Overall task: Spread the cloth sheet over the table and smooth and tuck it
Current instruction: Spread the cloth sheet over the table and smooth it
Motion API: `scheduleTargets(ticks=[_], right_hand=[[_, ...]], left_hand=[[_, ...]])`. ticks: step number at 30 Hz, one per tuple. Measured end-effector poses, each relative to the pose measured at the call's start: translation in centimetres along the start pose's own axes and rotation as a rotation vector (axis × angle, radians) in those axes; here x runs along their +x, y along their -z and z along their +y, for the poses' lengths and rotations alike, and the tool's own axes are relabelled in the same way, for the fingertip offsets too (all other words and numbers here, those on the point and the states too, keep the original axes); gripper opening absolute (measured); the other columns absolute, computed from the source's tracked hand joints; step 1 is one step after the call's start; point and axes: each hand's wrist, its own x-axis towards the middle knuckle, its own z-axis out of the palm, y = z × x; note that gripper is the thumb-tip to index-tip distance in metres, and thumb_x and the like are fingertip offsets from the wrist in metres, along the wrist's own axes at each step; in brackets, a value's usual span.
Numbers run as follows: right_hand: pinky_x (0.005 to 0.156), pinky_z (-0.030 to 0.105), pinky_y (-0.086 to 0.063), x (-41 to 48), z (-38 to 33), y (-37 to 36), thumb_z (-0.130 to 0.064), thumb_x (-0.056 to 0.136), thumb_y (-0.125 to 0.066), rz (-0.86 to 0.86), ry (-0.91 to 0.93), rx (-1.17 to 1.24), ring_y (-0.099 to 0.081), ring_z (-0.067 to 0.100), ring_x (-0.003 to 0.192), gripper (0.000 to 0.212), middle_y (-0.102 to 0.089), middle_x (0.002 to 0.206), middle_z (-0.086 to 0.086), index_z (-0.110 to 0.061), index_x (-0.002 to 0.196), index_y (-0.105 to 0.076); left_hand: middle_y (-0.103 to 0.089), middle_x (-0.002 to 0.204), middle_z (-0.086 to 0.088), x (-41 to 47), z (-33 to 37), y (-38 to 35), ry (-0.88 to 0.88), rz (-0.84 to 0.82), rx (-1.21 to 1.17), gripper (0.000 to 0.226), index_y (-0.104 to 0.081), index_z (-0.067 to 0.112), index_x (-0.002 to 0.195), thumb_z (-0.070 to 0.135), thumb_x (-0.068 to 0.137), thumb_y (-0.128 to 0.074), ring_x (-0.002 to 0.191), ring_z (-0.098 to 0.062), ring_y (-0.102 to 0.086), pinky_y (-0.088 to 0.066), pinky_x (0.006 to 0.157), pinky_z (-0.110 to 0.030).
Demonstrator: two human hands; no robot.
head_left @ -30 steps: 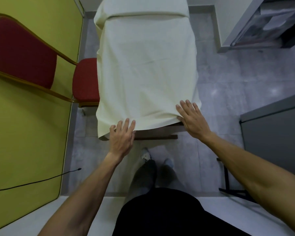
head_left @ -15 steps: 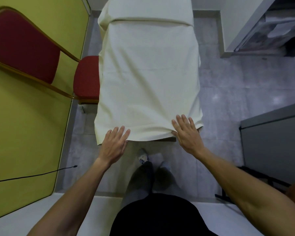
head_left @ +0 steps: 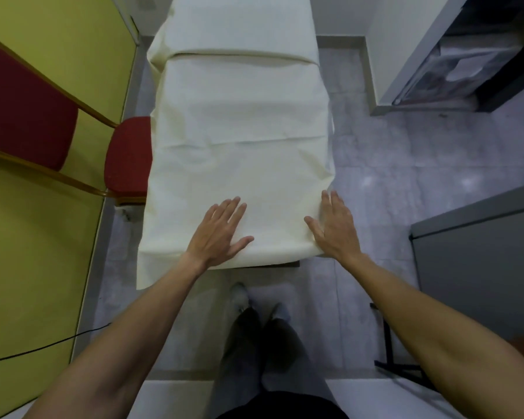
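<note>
Cloth sheet [head_left: 239, 152] covers the table, left hand [head_left: 217, 234] and right hand [head_left: 335, 226] pressing flat, fingers spread.

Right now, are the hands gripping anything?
Nothing is gripped. The left hand and right hand lie flat and open on the cloth sheet.

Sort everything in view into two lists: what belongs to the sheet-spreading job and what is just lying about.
Part of the job:
cloth sheet
table, only its near edge showing
left hand, flat on the sheet
right hand, flat at the sheet's right corner

Just lying about:
red chair
black cable
grey cabinet
</note>
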Motion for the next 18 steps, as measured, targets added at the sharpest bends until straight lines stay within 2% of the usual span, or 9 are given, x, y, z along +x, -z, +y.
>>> scheduleTargets(ticks=[2,4,9,13,16,18], right_hand=[[0.12,0.051,-0.023,0.2,0.7,-1.0,-0.064,0.096,-0.039,-0.032,-0.167,0.205,-0.017,0.027,0.151,0.084,-0.011,0.165,0.009,-0.018,0.158,-0.004],[0.118,0.051,-0.029,-0.1,0.9,-1.7,-0.068,0.094,-0.039,-0.021,-0.296,0.369,-0.024,0.024,0.149,0.085,-0.016,0.164,0.004,-0.022,0.157,-0.006],[0.118,0.044,-0.03,0.0,0.8,-2.3,-0.052,0.099,-0.043,0.055,-0.506,0.497,-0.032,0.029,0.144,0.077,-0.027,0.161,0.011,-0.01,0.157,-0.013],[0.098,0.04,-0.043,0.0,0.9,-2.7,-0.042,0.103,-0.037,0.053,-0.494,0.472,-0.053,0.034,0.122,0.049,-0.054,0.138,0.015,-0.01,0.139,-0.042],[0.088,0.039,-0.045,0.0,0.8,-2.5,-0.035,0.104,-0.034,0.128,-0.445,0.443,-0.057,0.035,0.11,0.039,-0.061,0.126,0.016,-0.01,0.127,-0.052],[0.084,0.04,-0.047,-0.3,0.8,-2.3,-0.031,0.105,-0.032,0.189,-0.413,0.394,-0.06,0.036,0.104,0.036,-0.064,0.121,0.016,-0.009,0.124,-0.054]], left_hand=[[-0.027,0.16,-0.015,1.7,1.9,-1.0,-0.07,-0.008,-0.016,0.082,-0.029,0.008,0.153,0.066,0.095,-0.039,0.146,-0.032,-0.029,-0.026,0.119,-0.048],[-0.027,0.161,-0.015,3.0,4.1,-2.3,-0.137,-0.023,-0.028,0.085,-0.03,0.008,0.153,0.068,0.093,-0.04,0.147,-0.032,-0.028,-0.026,0.119,-0.05],[-0.023,0.161,-0.015,5.2,8.5,-5.6,-0.238,-0.078,0.008,0.085,-0.029,0.006,0.153,0.067,0.094,-0.034,0.149,-0.034,-0.023,-0.025,0.117,-0.057],[-0.028,0.16,-0.015,5.5,8.9,-7.4,-0.265,-0.109,0.071,0.067,-0.033,0.009,0.152,0.052,0.102,-0.024,0.148,-0.038,-0.023,-0.033,0.11,-0.061],[-0.03,0.159,-0.014,5.5,8.6,-7.6,-0.303,-0.069,0.082,0.061,-0.038,0.015,0.151,0.048,0.106,-0.014,0.147,-0.04,-0.024,-0.03,0.112,-0.062],[-0.034,0.158,-0.014,5.4,8.7,-7.3,-0.325,-0.054,0.07,0.057,-0.041,0.018,0.149,0.046,0.106,-0.017,0.145,-0.041,-0.027,-0.032,0.11,-0.063]])
